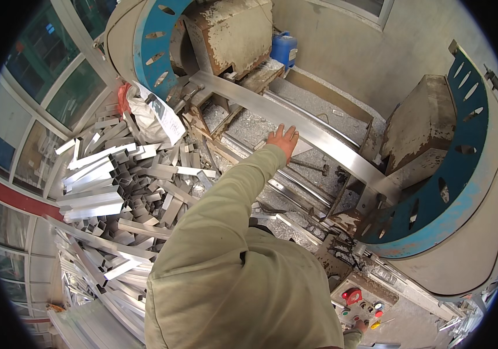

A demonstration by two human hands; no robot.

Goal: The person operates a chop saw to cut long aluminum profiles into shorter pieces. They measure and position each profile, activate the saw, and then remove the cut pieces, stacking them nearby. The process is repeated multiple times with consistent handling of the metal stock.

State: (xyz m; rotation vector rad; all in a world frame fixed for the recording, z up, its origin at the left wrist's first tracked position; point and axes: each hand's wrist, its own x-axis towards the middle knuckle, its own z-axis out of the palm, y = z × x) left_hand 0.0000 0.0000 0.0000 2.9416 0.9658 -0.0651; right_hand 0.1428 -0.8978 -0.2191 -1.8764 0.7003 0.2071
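Landmark is the long aluminium profile (319,139), lying across both heads of the double-head saw, left end by the left slotted teal guard (157,58), right end by the right slotted teal guard (469,131); nearest, well to the near side of the profile: right hand (360,327) at the control panel (371,288), close to its buttons, can't tell its grip; yellow-handled screwdriver (376,325) just beside that hand; left of the profile, on the near side: heap of aluminium offcuts (95,200), white sack (145,119) at its far edge; left hand (284,141) on the profile's near edge around mid-length, fingers extended and slightly apart, not wrapped round it; guide rails (304,185) run roughly parallel below the profile, hammer-like tool (313,167) between; beyond the profile: blue jug (284,51), then plain wall (330,43).
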